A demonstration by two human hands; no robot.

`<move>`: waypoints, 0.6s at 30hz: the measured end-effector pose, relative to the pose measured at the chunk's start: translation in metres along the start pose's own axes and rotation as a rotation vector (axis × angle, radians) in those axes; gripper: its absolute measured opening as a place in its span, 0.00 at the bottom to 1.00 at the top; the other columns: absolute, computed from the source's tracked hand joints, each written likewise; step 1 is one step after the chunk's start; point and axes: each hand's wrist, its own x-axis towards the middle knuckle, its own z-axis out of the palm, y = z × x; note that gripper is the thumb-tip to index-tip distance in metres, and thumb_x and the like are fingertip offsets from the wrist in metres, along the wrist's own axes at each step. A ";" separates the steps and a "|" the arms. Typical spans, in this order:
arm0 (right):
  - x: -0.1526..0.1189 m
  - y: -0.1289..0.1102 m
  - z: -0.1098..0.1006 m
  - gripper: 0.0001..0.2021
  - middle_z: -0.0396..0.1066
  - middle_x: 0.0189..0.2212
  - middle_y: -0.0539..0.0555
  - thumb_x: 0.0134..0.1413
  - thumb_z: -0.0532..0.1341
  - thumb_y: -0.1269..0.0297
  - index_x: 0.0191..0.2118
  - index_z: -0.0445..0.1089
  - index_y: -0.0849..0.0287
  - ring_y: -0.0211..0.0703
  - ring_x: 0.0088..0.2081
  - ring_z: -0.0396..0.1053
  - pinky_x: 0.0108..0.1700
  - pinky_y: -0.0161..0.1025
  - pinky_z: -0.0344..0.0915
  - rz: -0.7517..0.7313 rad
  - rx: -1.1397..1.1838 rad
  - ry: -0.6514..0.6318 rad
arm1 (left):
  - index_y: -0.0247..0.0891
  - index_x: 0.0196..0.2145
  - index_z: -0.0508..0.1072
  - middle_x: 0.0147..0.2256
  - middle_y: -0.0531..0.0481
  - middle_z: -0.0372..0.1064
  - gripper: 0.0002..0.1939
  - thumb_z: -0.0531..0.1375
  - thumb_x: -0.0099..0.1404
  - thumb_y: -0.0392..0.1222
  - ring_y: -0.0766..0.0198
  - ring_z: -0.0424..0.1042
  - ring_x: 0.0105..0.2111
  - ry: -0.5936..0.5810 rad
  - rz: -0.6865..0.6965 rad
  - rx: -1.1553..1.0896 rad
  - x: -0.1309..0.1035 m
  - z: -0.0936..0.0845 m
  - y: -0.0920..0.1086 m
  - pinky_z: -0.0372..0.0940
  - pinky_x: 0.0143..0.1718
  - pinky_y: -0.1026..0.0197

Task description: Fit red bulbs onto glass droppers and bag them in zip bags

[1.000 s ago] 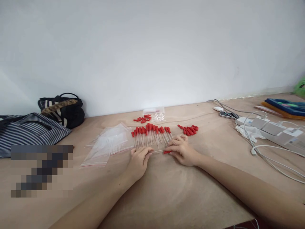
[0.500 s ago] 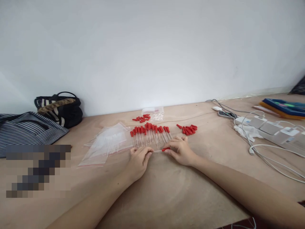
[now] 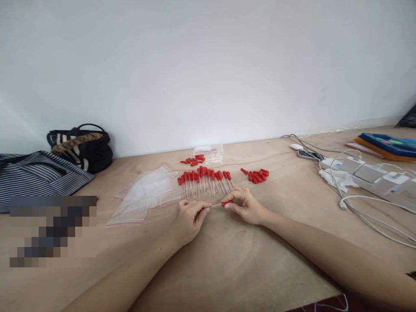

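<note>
My left hand [image 3: 193, 216] pinches one end of a thin clear tube [image 3: 216, 206] just above the table. My right hand [image 3: 245, 206] grips a red rubber bulb [image 3: 226, 203] at the tube's other end, partly hidden by the fingers. Beyond both hands lies a row of clear droppers with red bulbs [image 3: 203, 172]. Loose red bulbs [image 3: 258, 176] form a pile to the right of the row, and another small group [image 3: 194, 160] lies behind it. Clear zip bags [image 3: 143, 195], some with tubes inside, spread out left of the row.
Near the wall is a small bag of clear tubes [image 3: 212, 155]. A striped bag [image 3: 42, 177] and a black bag [image 3: 97, 151] stand at the left. On the right are a power strip with white chargers [image 3: 370, 173], cables and blue trays [image 3: 386, 145].
My left fingertips have shifted slightly to the right along with the clear tube. My right hand keeps its grip on the red bulb, almost in the same place.
</note>
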 end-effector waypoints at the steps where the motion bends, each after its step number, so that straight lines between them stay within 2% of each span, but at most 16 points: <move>1: 0.000 0.000 0.000 0.05 0.69 0.29 0.51 0.50 0.59 0.64 0.33 0.72 0.55 0.42 0.36 0.65 0.49 0.50 0.49 0.001 0.007 0.010 | 0.41 0.35 0.70 0.30 0.54 0.73 0.11 0.48 0.65 0.41 0.65 0.69 0.29 0.002 0.007 0.001 0.000 0.000 0.000 0.51 0.39 0.56; 11: 0.000 0.000 0.004 0.07 0.71 0.28 0.51 0.49 0.60 0.59 0.31 0.74 0.53 0.41 0.34 0.66 0.47 0.49 0.52 -0.021 0.013 0.056 | 0.40 0.34 0.71 0.25 0.53 0.72 0.12 0.48 0.64 0.40 0.66 0.68 0.24 0.058 0.068 0.056 -0.001 0.001 0.003 0.52 0.36 0.58; 18: -0.001 -0.004 0.007 0.05 0.71 0.25 0.50 0.49 0.60 0.62 0.32 0.73 0.53 0.40 0.32 0.65 0.47 0.49 0.50 -0.069 -0.008 0.052 | 0.40 0.34 0.71 0.23 0.54 0.70 0.11 0.49 0.63 0.38 0.66 0.68 0.24 0.092 0.105 0.057 -0.002 0.002 0.004 0.51 0.36 0.58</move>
